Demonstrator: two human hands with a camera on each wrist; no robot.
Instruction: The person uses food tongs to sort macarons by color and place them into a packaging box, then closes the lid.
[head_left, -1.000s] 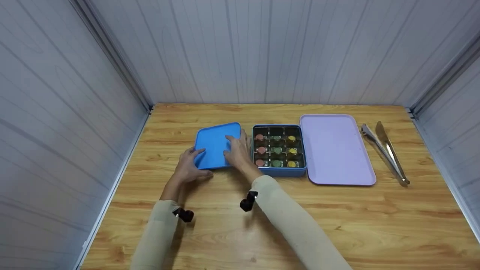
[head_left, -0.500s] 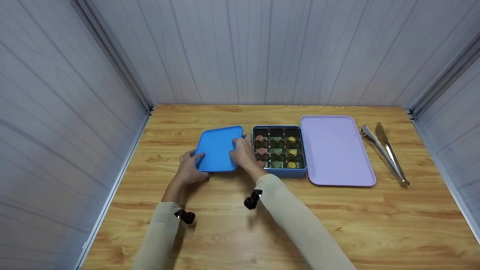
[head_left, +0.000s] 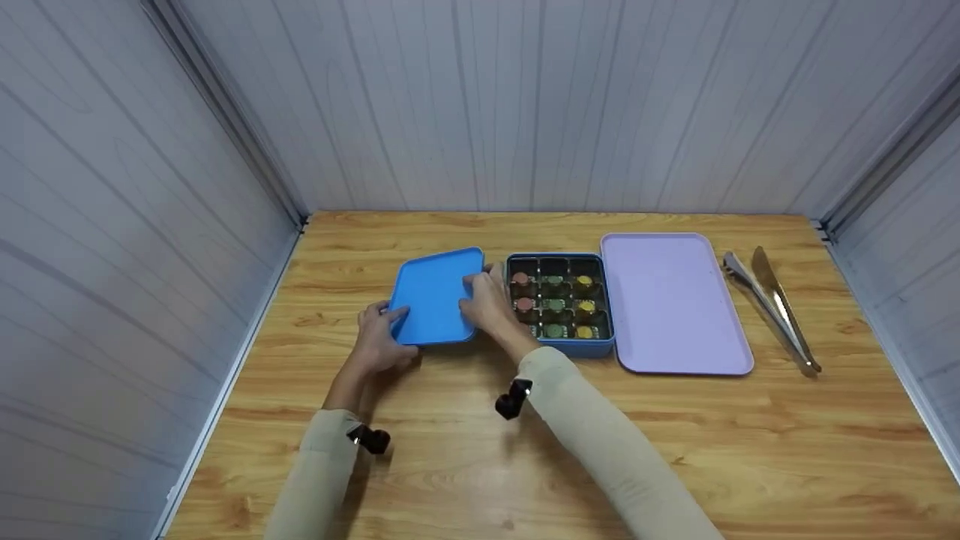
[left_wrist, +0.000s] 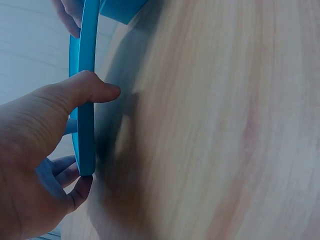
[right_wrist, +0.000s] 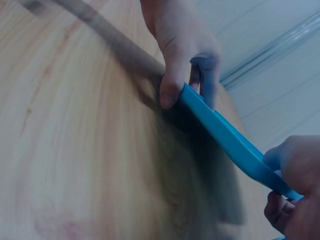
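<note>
Both short edges of the flat blue rectangular lid (head_left: 437,295) are pinched: the left hand (head_left: 377,341) holds the lower-left corner with thumb above and fingers beneath, and the right hand (head_left: 487,301) clamps the right edge. In the wrist views the lid is seen tilted, its edge raised clear of the wooden table (head_left: 465,465). It lies at centre-left of the head view, just beside the open blue tin of coloured sweets in compartments (head_left: 559,304). For a clean setting-down, the lid is best kept level, lowered evenly on both sides and kept off the tin's rim. A lilac tray (head_left: 671,304) and metal tongs (head_left: 776,307) lie at centre-right.
</note>
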